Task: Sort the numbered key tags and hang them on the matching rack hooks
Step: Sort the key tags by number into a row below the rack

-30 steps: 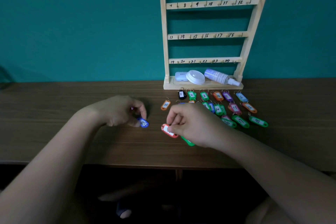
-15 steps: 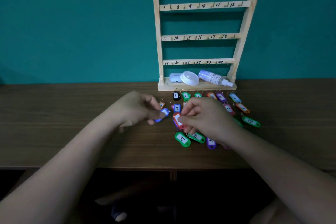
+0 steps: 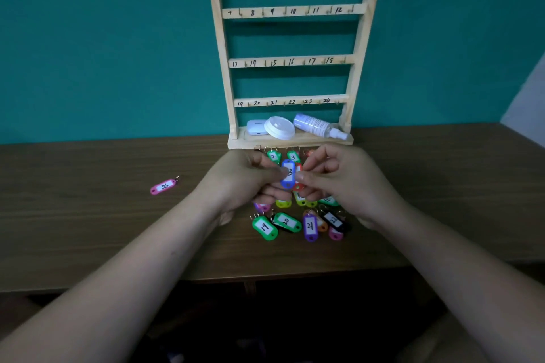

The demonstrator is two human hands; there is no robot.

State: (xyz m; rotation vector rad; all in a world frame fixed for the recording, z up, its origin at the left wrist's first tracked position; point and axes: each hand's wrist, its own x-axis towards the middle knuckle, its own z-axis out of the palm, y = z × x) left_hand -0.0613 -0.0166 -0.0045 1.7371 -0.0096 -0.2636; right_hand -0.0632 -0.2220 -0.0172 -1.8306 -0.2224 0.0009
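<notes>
Blue key tag (image 3: 288, 175): held over the counter (image 3: 88, 215), just near of the rack (image 3: 358, 68); long axis runs far-to-near.
Fingers: the left hand (image 3: 241, 183) pinches its left edge and the right hand (image 3: 351, 183) pinches its right (red tag (image 3: 299, 169) behind).
Hooks: farther and higher, equally close to both hands.
Rack base: white case (image 3: 257, 127), round lid (image 3: 279, 127), spray bottle (image 3: 315, 125).

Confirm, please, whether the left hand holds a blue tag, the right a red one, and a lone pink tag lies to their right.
Not quite: the head view shows the pink tag lying to their left. The left hand does hold the blue tag, the right hand the red tag.
</notes>
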